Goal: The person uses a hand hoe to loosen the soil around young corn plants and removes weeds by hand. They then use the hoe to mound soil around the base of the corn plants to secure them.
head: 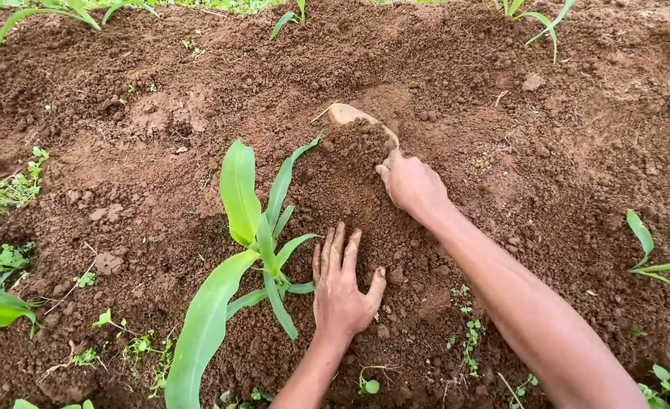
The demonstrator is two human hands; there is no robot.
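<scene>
**Red-brown soil mounded beside a young maize plant**

Head view. Crumbly red-brown soil, lumpy and strewn with small clods, fills the scene. Just left of centre stands a young maize plant with smooth, strap-shaped green leaves; its stem rises roughly upright, and its longest leaf runs from the stem toward the near left, the long axis slanting down toward the near edge. A broad leaf points up and slightly left; a narrower one arcs toward the far right, its tip over the mound.

The left hand lies palm down, fingers spread wide and flat, pressed on loose soil just right of the plant's base; it grips nothing. The right hand is further away and to the right, fingers curled around the edge of a flat, pale tan tool blade, which is heaped with fine soil and points toward the far left. Only the blade's far tip and one edge show; the rest is buried.

Small weeds dot the near left ground. Other maize seedlings stand along the far edge and at the right margin.
</scene>
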